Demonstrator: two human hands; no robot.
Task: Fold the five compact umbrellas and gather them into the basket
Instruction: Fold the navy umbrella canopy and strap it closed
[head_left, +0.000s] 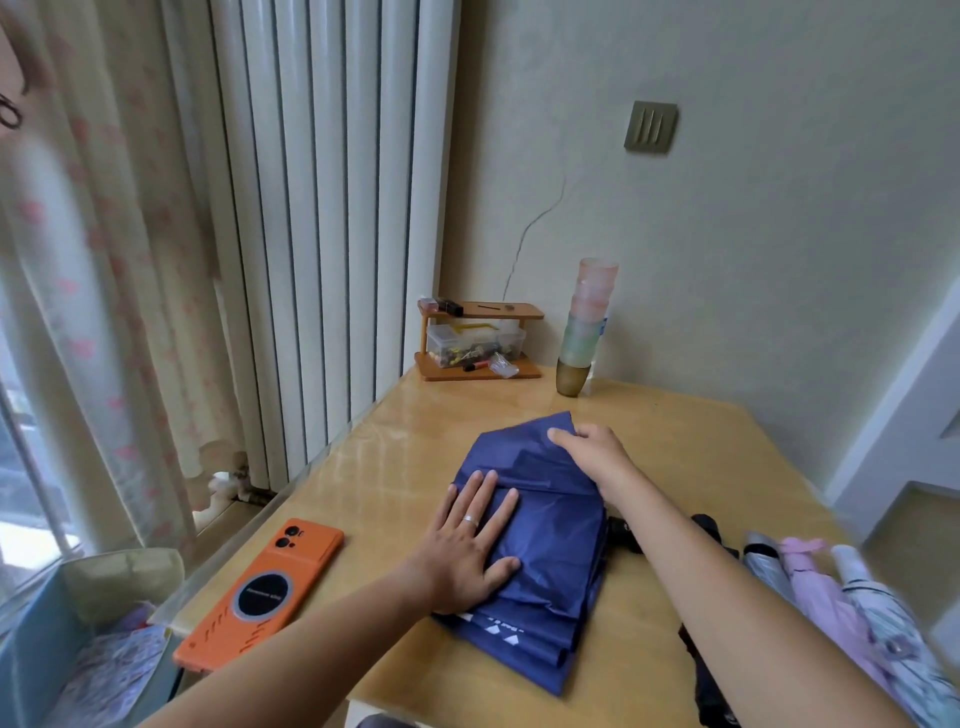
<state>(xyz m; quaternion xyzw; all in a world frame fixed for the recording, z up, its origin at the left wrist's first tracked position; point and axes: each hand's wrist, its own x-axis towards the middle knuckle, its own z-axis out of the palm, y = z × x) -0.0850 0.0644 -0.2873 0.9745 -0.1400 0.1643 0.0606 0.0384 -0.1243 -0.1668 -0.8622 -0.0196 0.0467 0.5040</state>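
A navy blue umbrella (550, 556) lies flattened on the wooden table (405, 452), its canopy spread in folds. My left hand (467, 545) presses flat on the near-left part of the fabric, fingers apart. My right hand (592, 452) pinches the far corner of the canopy. The black handle (623, 535) pokes out to the right, under my right forearm. At the table's right edge lie a black umbrella (706, 675), a silver one (769, 566), a pink one (826, 597) and a white patterned one (893, 618). No basket is clearly visible.
An orange phone (260, 592) lies near the table's left edge. At the back stand a small wooden shelf with a clear box (475, 340) and a stack of plastic cups (584, 327). A blue bin with cloth (78, 649) sits below left, beside the radiator and curtain.
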